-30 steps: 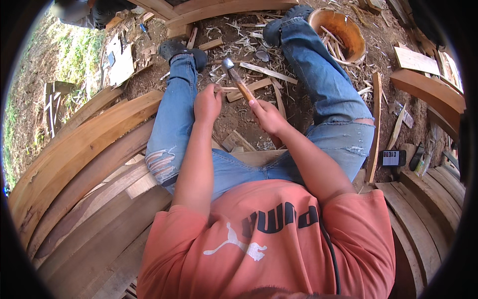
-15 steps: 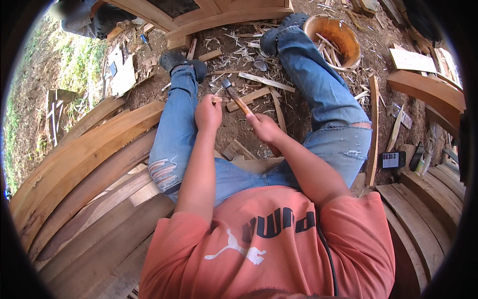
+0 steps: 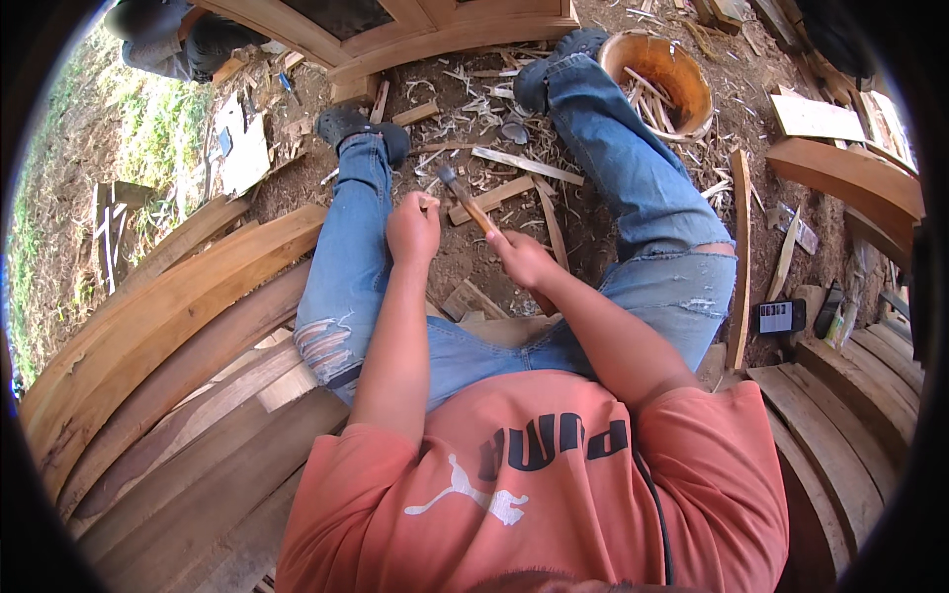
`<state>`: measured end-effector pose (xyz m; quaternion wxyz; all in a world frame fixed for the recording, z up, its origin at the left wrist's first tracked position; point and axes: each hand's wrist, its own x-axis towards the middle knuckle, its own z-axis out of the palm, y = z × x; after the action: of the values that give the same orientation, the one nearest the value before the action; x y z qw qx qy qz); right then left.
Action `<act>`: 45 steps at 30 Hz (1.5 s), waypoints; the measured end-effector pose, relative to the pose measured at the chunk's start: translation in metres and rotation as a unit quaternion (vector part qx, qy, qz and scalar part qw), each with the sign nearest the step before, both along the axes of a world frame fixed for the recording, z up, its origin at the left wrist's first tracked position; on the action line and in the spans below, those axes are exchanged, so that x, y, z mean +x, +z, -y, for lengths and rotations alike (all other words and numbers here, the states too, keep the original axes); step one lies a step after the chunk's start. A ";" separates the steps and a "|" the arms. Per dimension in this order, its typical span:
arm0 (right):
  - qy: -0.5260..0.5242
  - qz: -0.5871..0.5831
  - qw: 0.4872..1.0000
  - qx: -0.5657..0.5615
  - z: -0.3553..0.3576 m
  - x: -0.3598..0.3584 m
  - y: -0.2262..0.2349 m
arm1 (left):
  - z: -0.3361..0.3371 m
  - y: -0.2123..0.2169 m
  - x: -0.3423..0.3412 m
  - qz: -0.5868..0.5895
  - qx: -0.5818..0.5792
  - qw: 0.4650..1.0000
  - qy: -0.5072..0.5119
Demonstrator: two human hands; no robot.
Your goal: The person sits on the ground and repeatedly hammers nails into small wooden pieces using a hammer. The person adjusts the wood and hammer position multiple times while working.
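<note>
My right hand (image 3: 521,257) is wrapped around the wooden handle of a hammer (image 3: 476,211), whose dark metal head points forward and to the left. That head hovers just ahead and to the right of my left hand (image 3: 412,232). My left hand is closed, and the end of a small pale piece of wood (image 3: 427,202) pokes out at its fingertips. Most of that piece is hidden by the fingers. Both hands are held between my knees, above the dirt ground.
A wooden frame (image 3: 450,44) stands ahead of my feet. Forward right is a bucket (image 3: 700,89) with wood strips inside. Curved planks (image 3: 188,287) lie at my left, more boards (image 3: 816,420) at my right beside a phone (image 3: 781,316). Another person (image 3: 222,44) is at the far left.
The hammer has shifted slightly to the left and its head sits a little lower in the picture. My left hand has stayed almost still.
</note>
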<state>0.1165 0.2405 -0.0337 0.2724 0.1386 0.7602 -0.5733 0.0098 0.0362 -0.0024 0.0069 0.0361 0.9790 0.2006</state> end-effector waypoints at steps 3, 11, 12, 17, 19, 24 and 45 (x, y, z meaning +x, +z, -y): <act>-0.001 0.050 0.998 0.033 0.004 -0.005 -0.015 | 0.012 -0.004 0.000 -0.013 0.015 1.000 0.002; -0.058 0.065 0.981 -0.172 0.000 -0.008 -0.004 | 0.006 -0.006 0.002 -0.028 0.005 0.999 -0.023; -0.042 0.065 0.988 -0.132 0.002 -0.007 -0.015 | 0.005 -0.005 0.001 -0.028 0.003 0.999 -0.021; -0.039 0.043 0.995 -0.082 0.004 -0.005 -0.010 | 0.006 0.000 0.003 -0.003 -0.004 1.000 0.003; -0.041 0.038 0.990 -0.126 0.001 -0.011 -0.001 | 0.001 0.000 0.002 -0.010 -0.033 0.999 0.009; -0.036 0.053 0.994 -0.091 0.008 -0.005 -0.010 | 0.006 -0.005 0.004 -0.026 0.014 1.000 0.007; -0.057 -0.047 0.984 -0.160 0.003 -0.008 0.014 | 0.006 -0.009 0.001 -0.032 0.010 0.999 0.010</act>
<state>0.1083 0.2380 -0.0199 0.2217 0.1089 0.6615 -0.7081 0.0113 0.0305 -0.0111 -0.0271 0.0333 0.9770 0.2090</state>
